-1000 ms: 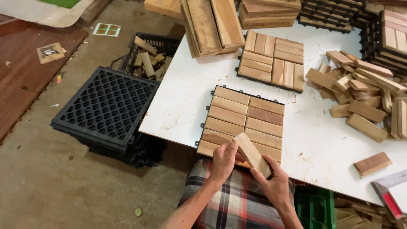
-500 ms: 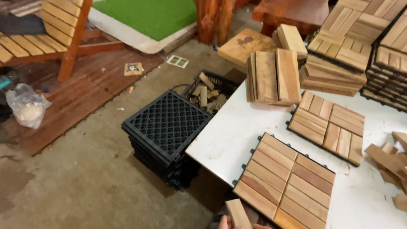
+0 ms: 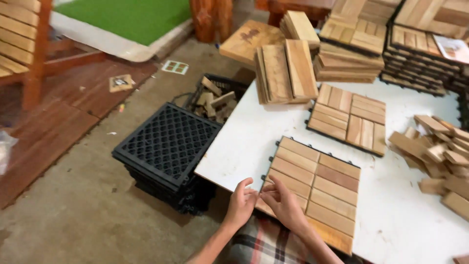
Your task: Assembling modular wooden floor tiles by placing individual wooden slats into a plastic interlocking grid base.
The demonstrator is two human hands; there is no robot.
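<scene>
Both hands now at the near-left corner of the wooden deck tile [image 3: 312,188] on the white worktop [image 3: 244,142]. The loose slat seen in the hands a second ago is no longer visible, and the tile's corner row looks filled, so that slat is probably seated, though the fingers hide the exact spot. Left hand [image 3: 240,204]: fingers loosely curled at the tile's edge, gripping nothing I can see. Right hand [image 3: 286,205]: fingers spread and resting on the tile's corner slats, nothing held. View has swung left and up versus a second ago; tile itself hasn't shifted on the worktop. A second finished tile [image 3: 349,118] lies further back, well apart. Pile of loose slats [image 3: 442,151] at right, out of reach of either hand right now. Stack of black plastic grid bases [image 3: 168,151] sits on the floor just beside the worktop's left edge, with a black crate of offcuts [image 3: 215,100] behind it. Stacks of finished tiles [image 3: 286,71] at the back.
</scene>
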